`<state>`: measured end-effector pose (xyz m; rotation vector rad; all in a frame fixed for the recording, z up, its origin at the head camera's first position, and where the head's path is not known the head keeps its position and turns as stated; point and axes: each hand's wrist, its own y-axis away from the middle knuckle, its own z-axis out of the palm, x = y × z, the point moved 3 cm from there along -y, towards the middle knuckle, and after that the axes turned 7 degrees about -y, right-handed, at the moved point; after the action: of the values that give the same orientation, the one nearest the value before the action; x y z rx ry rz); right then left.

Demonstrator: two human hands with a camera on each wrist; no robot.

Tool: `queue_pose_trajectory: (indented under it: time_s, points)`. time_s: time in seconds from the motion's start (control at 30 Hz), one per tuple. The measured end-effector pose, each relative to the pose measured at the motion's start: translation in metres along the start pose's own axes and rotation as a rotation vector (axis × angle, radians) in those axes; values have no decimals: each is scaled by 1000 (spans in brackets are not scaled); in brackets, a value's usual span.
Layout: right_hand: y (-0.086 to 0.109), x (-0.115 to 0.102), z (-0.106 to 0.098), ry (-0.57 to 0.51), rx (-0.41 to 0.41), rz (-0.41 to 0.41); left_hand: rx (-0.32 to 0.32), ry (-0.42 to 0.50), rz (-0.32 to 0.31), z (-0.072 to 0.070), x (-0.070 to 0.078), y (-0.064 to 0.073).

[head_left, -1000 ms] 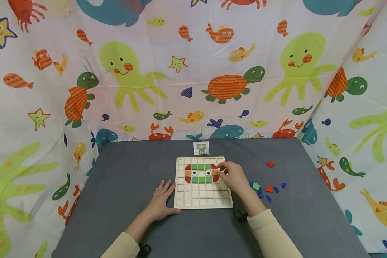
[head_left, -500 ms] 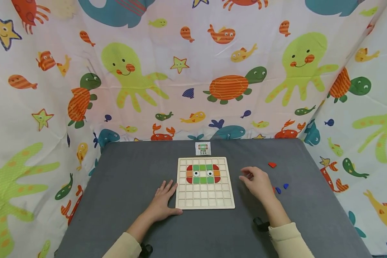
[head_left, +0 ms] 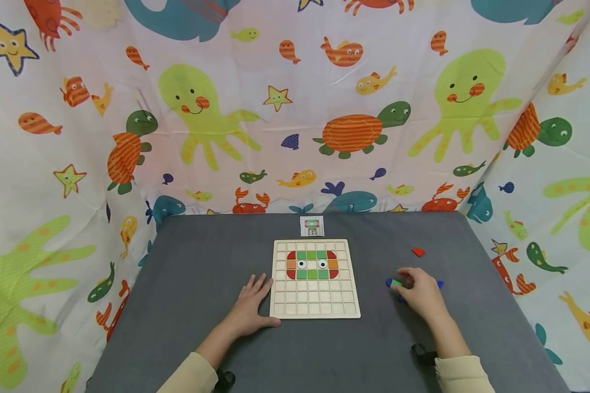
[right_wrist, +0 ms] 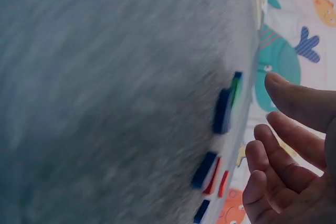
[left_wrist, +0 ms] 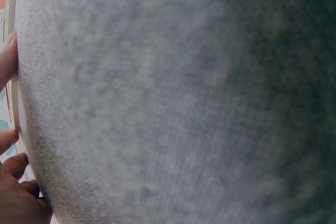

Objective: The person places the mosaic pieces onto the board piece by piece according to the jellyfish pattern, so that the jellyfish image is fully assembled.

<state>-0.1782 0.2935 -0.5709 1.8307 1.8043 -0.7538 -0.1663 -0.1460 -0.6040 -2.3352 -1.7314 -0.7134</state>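
Observation:
My left hand [head_left: 248, 309] rests at the left edge of a wooden grid board [head_left: 314, 312], fingers spread and thumb near its lower corner. In the left wrist view only fingertips show, at the board's edge [left_wrist: 13, 103]. Red, orange, green and white tiles and two eye tiles [head_left: 302, 265] form a wide band in the upper grid. My right hand [head_left: 422, 295] is over the loose pieces at the right, partly hiding them. A green square [head_left: 396, 283] lies with blue pieces [head_left: 389, 282] by its fingertips. The right wrist view shows these fingers loosely bent, holding nothing.
A small printed card [head_left: 312, 226] lies behind the board. Farther back from the right hand is a single red piece [head_left: 418, 251]. More red pieces [right_wrist: 212, 177] show in the right wrist view. A sea-animal curtain [head_left: 285, 125] hangs around the grey table [head_left: 201, 262].
My right hand has moved away from the board's tile band, rightward to the loose pieces. The left hand stays at the board's edge. The head view has shifted slightly.

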Motion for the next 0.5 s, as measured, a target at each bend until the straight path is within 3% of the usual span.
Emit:
queue_pose_trajectory:
  time_s: [0.3, 0.5]
  points:
    - [-3, 11, 1, 38, -120, 49, 2, -15, 0, 1, -1, -2]
    - [-6, 11, 5, 63, -135, 48, 1, -8, 3, 3, -3, -1]
